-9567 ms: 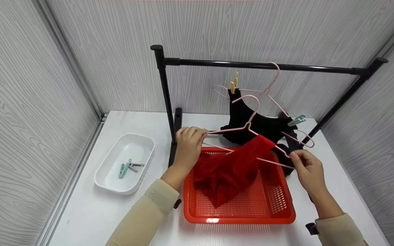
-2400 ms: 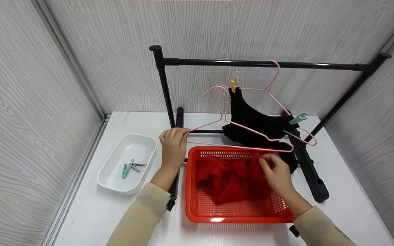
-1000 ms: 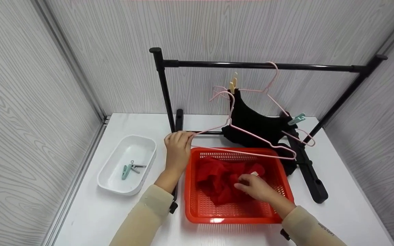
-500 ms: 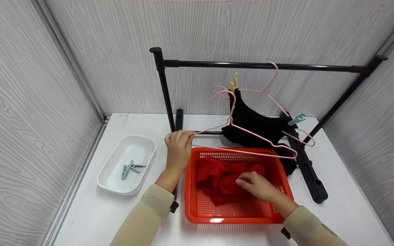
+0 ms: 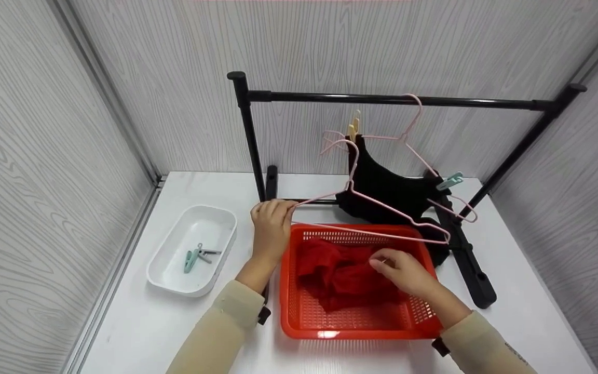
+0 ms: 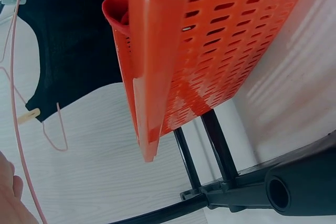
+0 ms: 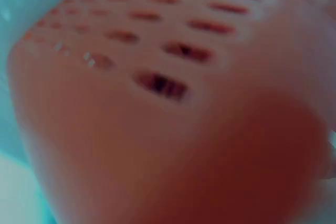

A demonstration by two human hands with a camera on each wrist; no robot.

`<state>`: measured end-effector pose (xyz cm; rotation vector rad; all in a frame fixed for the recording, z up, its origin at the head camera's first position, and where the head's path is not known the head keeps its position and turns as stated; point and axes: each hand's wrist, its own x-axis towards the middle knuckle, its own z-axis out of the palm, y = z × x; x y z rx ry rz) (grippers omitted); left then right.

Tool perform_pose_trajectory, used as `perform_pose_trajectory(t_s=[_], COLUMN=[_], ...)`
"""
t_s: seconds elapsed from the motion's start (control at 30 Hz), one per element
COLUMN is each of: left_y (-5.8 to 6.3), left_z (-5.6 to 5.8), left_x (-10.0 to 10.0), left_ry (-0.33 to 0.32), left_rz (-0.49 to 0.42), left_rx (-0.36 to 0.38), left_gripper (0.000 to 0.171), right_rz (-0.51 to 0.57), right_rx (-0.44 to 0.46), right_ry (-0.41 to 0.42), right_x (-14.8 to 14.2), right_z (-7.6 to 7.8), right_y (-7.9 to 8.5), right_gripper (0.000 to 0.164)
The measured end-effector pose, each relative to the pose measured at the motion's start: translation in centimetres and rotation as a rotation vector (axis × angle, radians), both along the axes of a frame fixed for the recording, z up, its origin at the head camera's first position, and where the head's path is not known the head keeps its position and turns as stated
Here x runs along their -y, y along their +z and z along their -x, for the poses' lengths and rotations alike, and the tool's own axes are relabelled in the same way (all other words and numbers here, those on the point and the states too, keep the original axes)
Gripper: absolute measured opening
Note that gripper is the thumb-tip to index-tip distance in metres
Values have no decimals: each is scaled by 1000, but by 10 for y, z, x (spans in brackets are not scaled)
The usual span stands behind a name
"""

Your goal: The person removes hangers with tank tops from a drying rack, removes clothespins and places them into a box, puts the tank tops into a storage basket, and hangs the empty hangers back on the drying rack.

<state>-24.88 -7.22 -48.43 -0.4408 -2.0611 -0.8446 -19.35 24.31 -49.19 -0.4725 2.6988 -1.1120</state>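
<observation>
My left hand (image 5: 271, 228) grips the left end of a pink wire hanger (image 5: 382, 201), holding it above the red basket (image 5: 340, 334). A crumpled red garment (image 5: 343, 275) lies in that basket. Over its right part is my right hand (image 5: 403, 270), thumb and fingers curled and pinching the cloth; the exact contact is partly hidden. In the left wrist view, part of the left hand (image 6: 11, 198) shows beside the hanger wire (image 6: 21, 150). The right wrist view is blurred, with the perforated basket wall (image 7: 105, 108) filling most of it.
Behind stands a black rack (image 5: 330, 97). From it a second pink hanger (image 5: 417, 117) carries a black garment (image 5: 387, 182), held by a yellow clothespin (image 5: 354, 127) and a green one (image 5: 450, 181). A white tray (image 5: 161, 272) with several clips (image 5: 192, 258) sits left.
The red garment has come off the hanger and lies in the basket. Lately my right hand has moved slightly up and right over the cloth; my left hand and hanger have barely moved.
</observation>
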Motion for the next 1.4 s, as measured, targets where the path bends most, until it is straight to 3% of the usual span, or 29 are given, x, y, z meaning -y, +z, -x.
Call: perform_pose_trajectory(t_s=[0.37, 0.8, 1.07, 1.27, 1.4], left_y=[-3, -3, -6, -7, -7], left_z=[2, 1, 3, 3, 2], left_x=[0, 0, 1, 0, 0], left_ry=[9, 2, 5, -2, 0], left_rz=[4, -17, -19, -14, -8], left_rx=[21, 26, 28, 14, 21], left_gripper=[8, 7, 8, 11, 10], right_rz=[15, 36, 127, 143, 120], right_rx=[-121, -258, -388, -492, -550], right_ry=[2, 2, 6, -76, -127], right_x=[-10, -21, -34, -41, -46], right_z=[2, -6, -7, -3, 3], right_y=[33, 72, 94, 101, 97], right_gripper=[25, 18, 17, 18, 18])
